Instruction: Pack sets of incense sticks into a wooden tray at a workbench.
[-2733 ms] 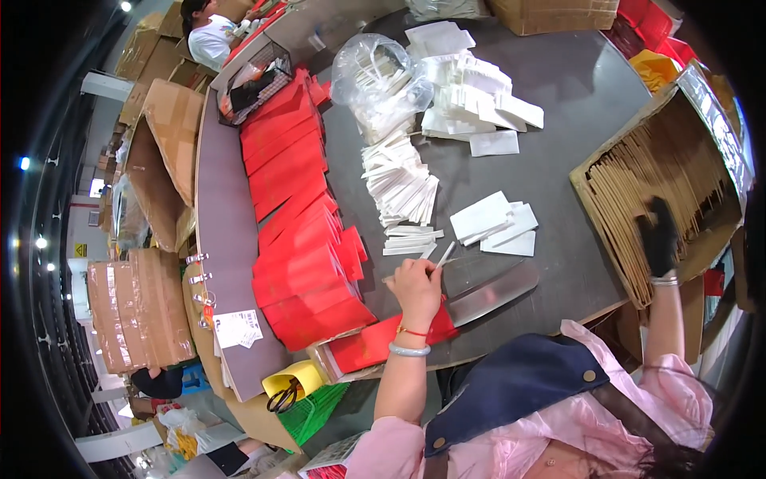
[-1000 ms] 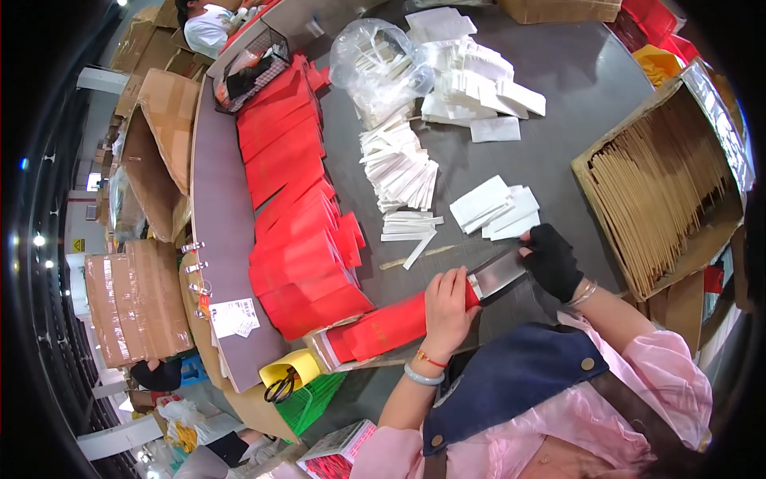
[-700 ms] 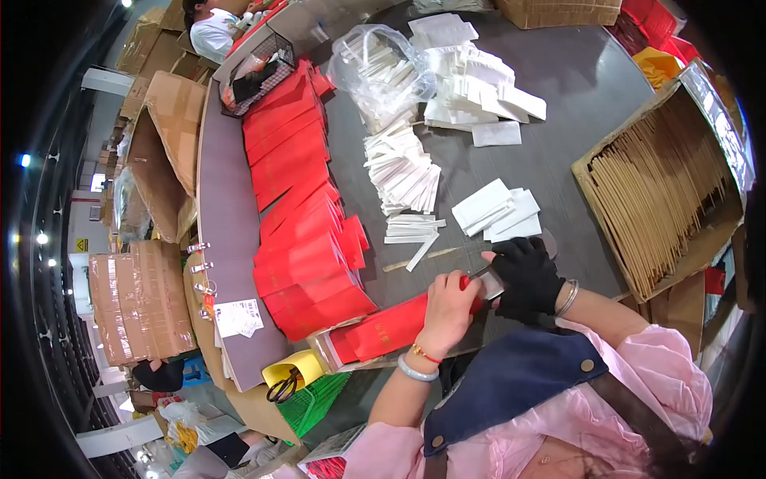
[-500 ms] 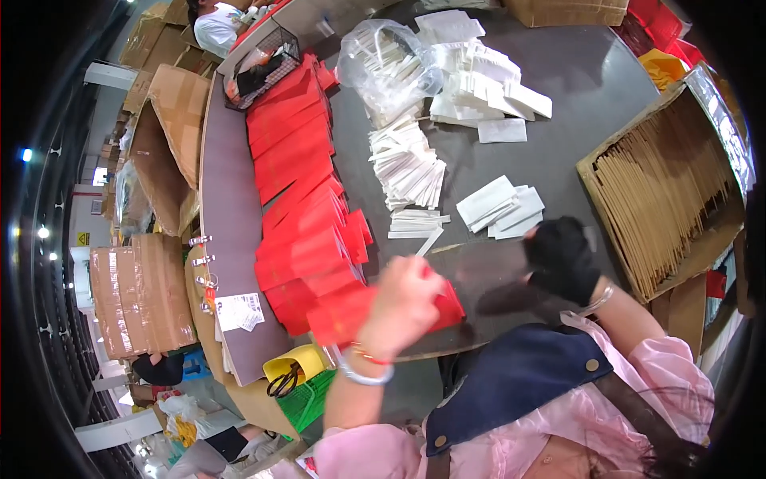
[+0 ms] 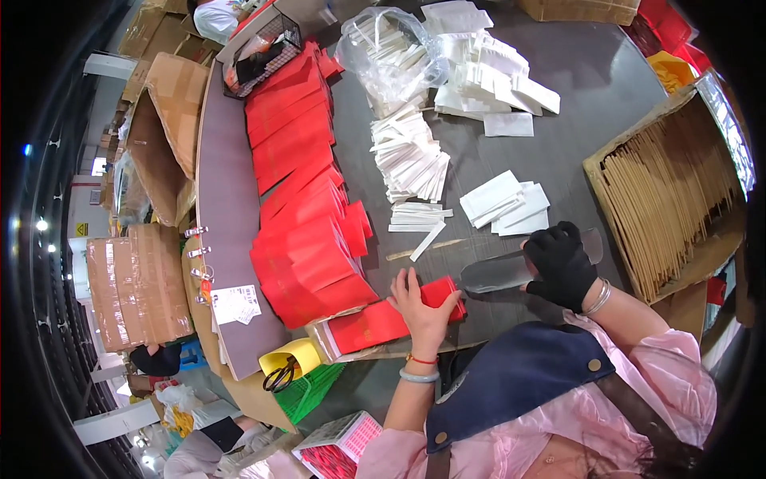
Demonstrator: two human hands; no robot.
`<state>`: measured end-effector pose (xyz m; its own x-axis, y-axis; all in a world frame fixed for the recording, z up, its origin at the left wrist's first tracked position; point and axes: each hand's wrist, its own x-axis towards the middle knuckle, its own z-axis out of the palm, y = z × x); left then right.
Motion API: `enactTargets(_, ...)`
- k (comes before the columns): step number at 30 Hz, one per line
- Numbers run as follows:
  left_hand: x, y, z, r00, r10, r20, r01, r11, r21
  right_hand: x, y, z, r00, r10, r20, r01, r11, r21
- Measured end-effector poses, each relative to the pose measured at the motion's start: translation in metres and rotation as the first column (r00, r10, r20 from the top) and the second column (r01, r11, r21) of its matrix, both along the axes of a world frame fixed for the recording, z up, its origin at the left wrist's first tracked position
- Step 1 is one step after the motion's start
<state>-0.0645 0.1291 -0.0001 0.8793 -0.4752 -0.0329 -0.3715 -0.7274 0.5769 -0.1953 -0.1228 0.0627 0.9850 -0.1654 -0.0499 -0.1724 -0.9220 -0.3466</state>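
Observation:
A long red paper packet [image 5: 361,329] lies at the table's near edge. My left hand [image 5: 421,310], bare, rests on its right part with the fingers spread. My right hand [image 5: 561,265], in a black fingerless glove, is closed around a clear, flat, long plastic piece [image 5: 488,275]. One end of that piece points left, close to the packet's right end; the other sticks out to the right of the glove. To the left, a long overlapping row of red packets [image 5: 307,263] runs away from me. Beyond my hands lie white paper slips [image 5: 503,203] and narrow white strips [image 5: 416,218].
A carton [image 5: 666,191] of upright brown sheets stands at the right. Farther off are a clear bag [image 5: 391,60] of white slips and a white pile [image 5: 491,76]. A wire basket [image 5: 263,56] sits far left. Scissors [image 5: 281,375] rest in a yellow holder [image 5: 295,361].
My left hand, blurred and closed before, has moved slightly right and down and now lies spread on the packet. The clear plastic piece shows more plainly, extending left from my right hand.

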Motion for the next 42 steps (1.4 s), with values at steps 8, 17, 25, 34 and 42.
enactTargets(8,0.009,-0.006,0.0,0.995,-0.095,0.011,0.096,0.994,-0.051,0.033,0.056,-0.037,0.978,0.182,0.096,-0.195,0.971,0.142)
enactTargets(17,0.079,-0.036,-0.015,0.876,-0.323,0.358,0.292,0.946,0.141,-0.097,-0.112,-0.045,0.607,-0.65,0.458,0.556,0.759,0.339)
enactTargets(25,0.059,-0.138,-0.001,0.862,-0.347,0.37,0.414,0.902,-0.12,-0.231,-0.202,-0.063,0.591,-0.794,0.142,0.807,0.581,-0.11)
enactTargets(34,0.061,-0.146,-0.007,0.871,-0.331,0.362,0.406,0.901,-0.153,-0.247,-0.207,-0.091,0.456,-0.846,0.276,0.89,0.424,-0.17)
enactTargets(42,0.049,-0.101,0.034,0.834,-0.336,-0.437,0.211,0.927,-0.311,-0.139,-0.119,-0.005,0.676,-0.584,0.45,0.616,0.783,0.091)
